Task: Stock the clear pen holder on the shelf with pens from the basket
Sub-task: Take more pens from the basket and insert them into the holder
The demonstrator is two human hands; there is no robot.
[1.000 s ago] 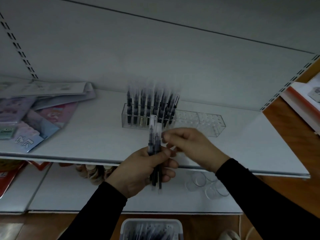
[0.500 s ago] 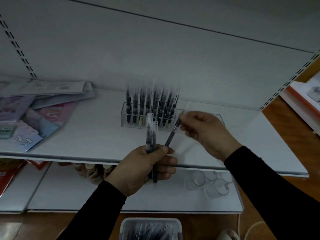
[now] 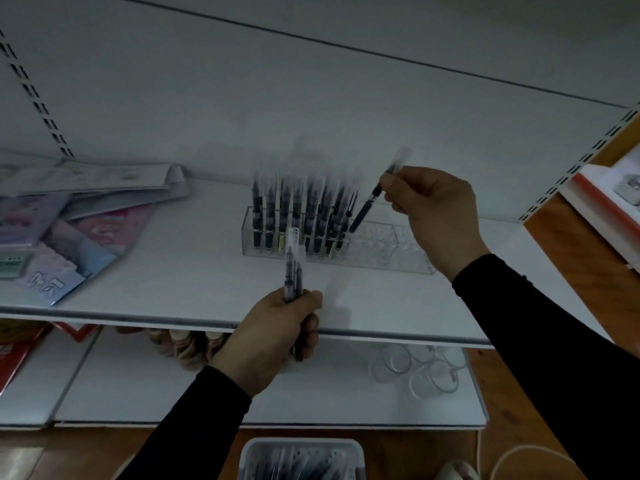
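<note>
Clear pen holder (image 3: 388, 249), white shelf (image 3: 173, 271)

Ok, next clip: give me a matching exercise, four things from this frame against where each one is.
Things:
1. single pen
2. bundle of pens
3. basket
4. clear cups

Places:
A. on the lower shelf, right side
B. in the left hand
C. at the bottom edge of the view, below the shelves
D. in the right hand, tip angled down at the clear pen holder

Pairs: 1-D, 2-B, 3-C, 4-A
</note>
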